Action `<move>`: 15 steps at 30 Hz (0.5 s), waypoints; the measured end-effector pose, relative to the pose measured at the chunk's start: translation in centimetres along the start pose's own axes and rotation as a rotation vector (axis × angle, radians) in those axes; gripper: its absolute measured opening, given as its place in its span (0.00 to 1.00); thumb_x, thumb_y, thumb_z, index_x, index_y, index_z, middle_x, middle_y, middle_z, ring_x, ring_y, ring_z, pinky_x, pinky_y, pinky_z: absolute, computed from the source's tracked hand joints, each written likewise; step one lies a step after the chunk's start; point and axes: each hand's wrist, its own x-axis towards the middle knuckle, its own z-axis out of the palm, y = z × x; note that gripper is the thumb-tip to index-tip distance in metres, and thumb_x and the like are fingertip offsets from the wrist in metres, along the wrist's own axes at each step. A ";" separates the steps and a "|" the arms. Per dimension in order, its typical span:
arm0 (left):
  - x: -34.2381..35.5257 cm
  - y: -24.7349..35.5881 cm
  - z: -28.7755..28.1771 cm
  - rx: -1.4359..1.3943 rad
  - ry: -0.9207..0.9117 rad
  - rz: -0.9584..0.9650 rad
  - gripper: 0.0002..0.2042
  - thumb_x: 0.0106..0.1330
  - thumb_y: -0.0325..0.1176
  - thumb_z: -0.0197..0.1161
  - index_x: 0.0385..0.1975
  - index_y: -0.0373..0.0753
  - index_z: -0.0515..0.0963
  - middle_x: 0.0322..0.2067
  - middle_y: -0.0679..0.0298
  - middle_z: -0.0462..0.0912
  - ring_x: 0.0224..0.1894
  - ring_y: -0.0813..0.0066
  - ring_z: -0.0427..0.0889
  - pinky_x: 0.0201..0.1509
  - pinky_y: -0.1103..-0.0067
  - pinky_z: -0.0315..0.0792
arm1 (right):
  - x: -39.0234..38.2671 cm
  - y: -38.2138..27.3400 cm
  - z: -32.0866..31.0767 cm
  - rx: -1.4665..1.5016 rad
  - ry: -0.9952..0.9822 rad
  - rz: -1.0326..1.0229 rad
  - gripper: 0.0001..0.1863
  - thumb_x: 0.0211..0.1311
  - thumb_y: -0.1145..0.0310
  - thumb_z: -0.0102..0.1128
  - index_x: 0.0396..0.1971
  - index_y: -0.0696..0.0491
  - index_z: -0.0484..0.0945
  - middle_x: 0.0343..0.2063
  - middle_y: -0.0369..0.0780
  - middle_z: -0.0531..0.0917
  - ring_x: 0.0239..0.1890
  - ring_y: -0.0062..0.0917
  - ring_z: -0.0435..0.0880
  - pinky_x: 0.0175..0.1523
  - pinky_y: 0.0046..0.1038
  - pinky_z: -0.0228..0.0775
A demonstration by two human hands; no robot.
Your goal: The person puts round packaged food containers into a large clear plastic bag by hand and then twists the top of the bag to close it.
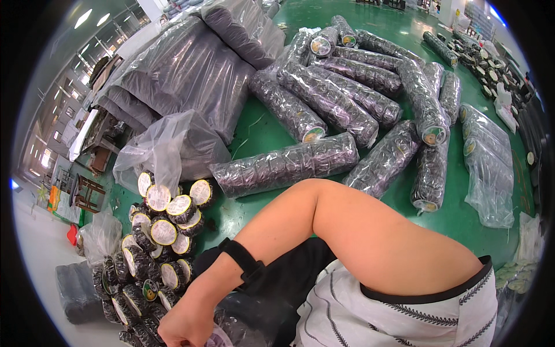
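My right hand [188,325] reaches down to the lower edge at the left, below a black wrist strap [243,260]. Its fingers look curled, but their tips and what they hold are cut off by the frame. Close beside it lies clear plastic wrapping [245,315] over something dark. Against the hand's other side rises a heap of round, dark, plastic-wrapped packs [163,231], many with white, yellow-rimmed round labels. My left hand is out of view.
Long clear-wrapped rolls of dark packs [289,165] lie crisscross on the green floor [243,213]. Large grey plastic-covered bales [179,69] stand at the far left, with a loose translucent bag [173,144] before them. Flat plastic-wrapped packages [488,156] lie at the right.
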 end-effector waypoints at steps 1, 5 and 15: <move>-0.2 0.0 0.0 0.029 0.012 -0.033 0.29 0.55 0.24 0.64 0.59 0.33 0.63 0.33 0.64 0.74 0.35 0.78 0.73 0.39 0.82 0.67 | 0.1 -0.6 -0.1 -0.246 0.023 -0.105 0.07 0.48 0.71 0.62 0.27 0.58 0.82 0.21 0.41 0.82 0.25 0.27 0.82 0.31 0.26 0.74; 0.1 -1.4 -2.4 0.018 -0.059 -0.181 0.16 0.60 0.23 0.58 0.49 0.33 0.71 0.28 0.65 0.75 0.29 0.81 0.72 0.31 0.83 0.65 | 0.8 -2.6 2.2 -1.023 0.422 -0.385 0.11 0.46 0.64 0.64 0.21 0.58 0.81 0.22 0.41 0.81 0.25 0.33 0.80 0.30 0.30 0.72; -2.3 -5.2 -3.8 0.624 0.215 0.360 0.09 0.62 0.30 0.58 0.40 0.39 0.76 0.54 0.54 0.70 0.51 0.54 0.73 0.47 0.61 0.71 | -8.1 0.4 0.3 -0.247 0.542 -0.043 0.14 0.56 0.63 0.58 0.36 0.57 0.79 0.34 0.41 0.80 0.37 0.27 0.79 0.42 0.25 0.71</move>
